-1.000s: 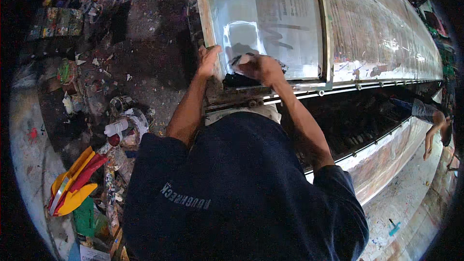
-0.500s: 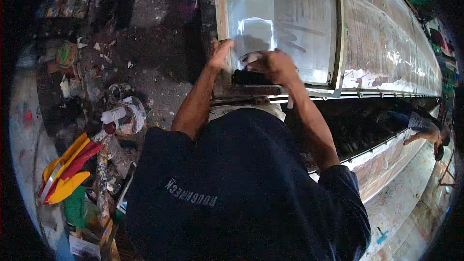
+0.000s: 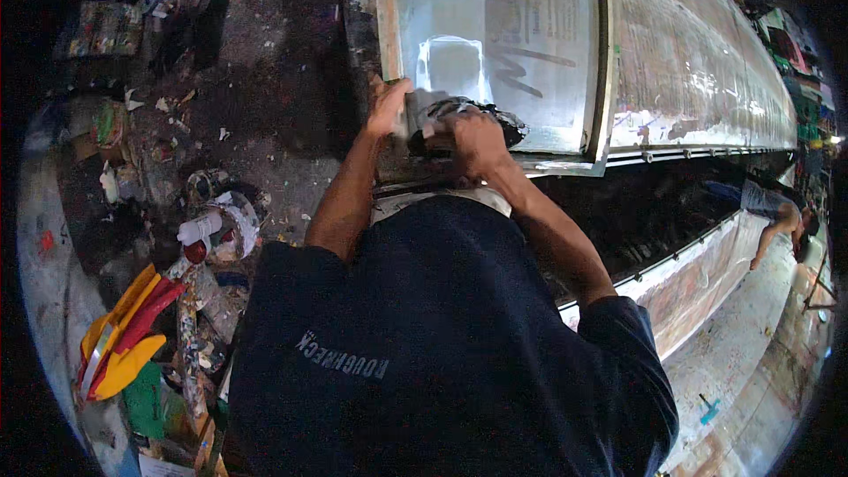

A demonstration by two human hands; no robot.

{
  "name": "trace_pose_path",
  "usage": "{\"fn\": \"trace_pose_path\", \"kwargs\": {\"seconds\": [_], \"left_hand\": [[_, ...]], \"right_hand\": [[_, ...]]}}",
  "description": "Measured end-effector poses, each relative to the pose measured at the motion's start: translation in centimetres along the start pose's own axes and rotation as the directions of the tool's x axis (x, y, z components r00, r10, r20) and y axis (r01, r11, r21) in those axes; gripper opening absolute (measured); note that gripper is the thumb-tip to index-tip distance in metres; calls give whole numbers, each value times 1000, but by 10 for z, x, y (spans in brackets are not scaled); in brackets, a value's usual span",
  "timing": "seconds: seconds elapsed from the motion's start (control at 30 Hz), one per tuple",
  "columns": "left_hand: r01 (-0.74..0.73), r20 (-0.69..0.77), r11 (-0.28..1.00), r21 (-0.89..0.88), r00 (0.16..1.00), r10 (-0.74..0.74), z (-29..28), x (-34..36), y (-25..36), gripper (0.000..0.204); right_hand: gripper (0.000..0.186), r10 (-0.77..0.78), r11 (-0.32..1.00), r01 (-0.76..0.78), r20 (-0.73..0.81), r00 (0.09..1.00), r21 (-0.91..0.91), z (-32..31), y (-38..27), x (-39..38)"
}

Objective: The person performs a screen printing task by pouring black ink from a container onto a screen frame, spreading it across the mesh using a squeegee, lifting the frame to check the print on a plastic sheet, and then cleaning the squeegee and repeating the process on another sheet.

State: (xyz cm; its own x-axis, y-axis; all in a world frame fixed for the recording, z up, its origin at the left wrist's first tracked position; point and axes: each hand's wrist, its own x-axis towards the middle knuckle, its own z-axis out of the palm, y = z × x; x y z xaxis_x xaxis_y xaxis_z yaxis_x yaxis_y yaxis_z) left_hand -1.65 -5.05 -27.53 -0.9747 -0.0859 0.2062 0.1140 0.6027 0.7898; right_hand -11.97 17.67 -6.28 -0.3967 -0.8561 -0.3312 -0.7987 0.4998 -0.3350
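A screen-printing frame [image 3: 601, 62] lies in front of me, its pale mesh [image 3: 530, 13] showing a faint grey design. My left hand [image 3: 386, 106] grips the frame's left edge near its close corner. At the near end of the mesh, my right hand [image 3: 480, 140] is closed on what looks like a squeegee [image 3: 435, 129], mostly hidden by the fingers and smeared by motion. Thick black ink [image 3: 511, 128] lies around that hand on the mesh. Beyond it, light reflects off the mesh as a bright outline.
A long stained printing table [image 3: 698, 71] stretches away to the right, with a second one [image 3: 707, 291] nearer, across a dark gap. Another person [image 3: 773, 208] bends at the far right. On the left stand ink-stained containers [image 3: 231, 225] and a yellow-and-red object [image 3: 128, 336] above littered floor.
My right hand has moved left and nearer along the mesh's close end, and more black ink shows to its right. The left hand keeps its hold on the frame. The whole view has shifted slightly.
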Motion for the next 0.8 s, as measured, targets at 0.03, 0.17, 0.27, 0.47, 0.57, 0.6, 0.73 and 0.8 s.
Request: {"fn": "trace_pose_path", "kwargs": {"seconds": [0.03, 0.17, 0.27, 0.47, 0.57, 0.6, 0.73, 0.8], "left_hand": [[138, 51, 987, -84, 990, -134, 3, 1, -3, 100], [135, -141, 916, -379, 969, -201, 14, 2, 11, 81], [294, -69, 584, -757, 852, -519, 16, 5, 36, 65], [166, -168, 803, -572, 935, -313, -15, 13, 75, 61], [539, 17, 527, -657, 710, -704, -26, 28, 94, 67], [593, 49, 483, -644, 663, -747, -28, 32, 101, 68], [401, -175, 569, -718, 687, -705, -32, 35, 117, 51], [371, -152, 563, -739, 722, -675, -37, 36, 111, 50]], "right_hand": [[35, 60, 997, -62, -51, 997, -53, -9, 5, -1], [39, 305, 950, -305, 9, 952, 72, -22, 19, 1], [37, 205, 962, -209, 43, 978, 176, 0, 8, 7], [32, -17, 996, 6, -127, 992, -91, 14, -7, -6], [36, -10, 997, 5, -56, 998, -77, 1, -5, -12], [27, 47, 999, -47, -107, 993, 5, -2, -5, -13], [22, -41, 999, 47, -215, 976, 22, -5, -13, -17], [30, -203, 979, 199, -90, 975, -48, -5, -16, -19]]}}
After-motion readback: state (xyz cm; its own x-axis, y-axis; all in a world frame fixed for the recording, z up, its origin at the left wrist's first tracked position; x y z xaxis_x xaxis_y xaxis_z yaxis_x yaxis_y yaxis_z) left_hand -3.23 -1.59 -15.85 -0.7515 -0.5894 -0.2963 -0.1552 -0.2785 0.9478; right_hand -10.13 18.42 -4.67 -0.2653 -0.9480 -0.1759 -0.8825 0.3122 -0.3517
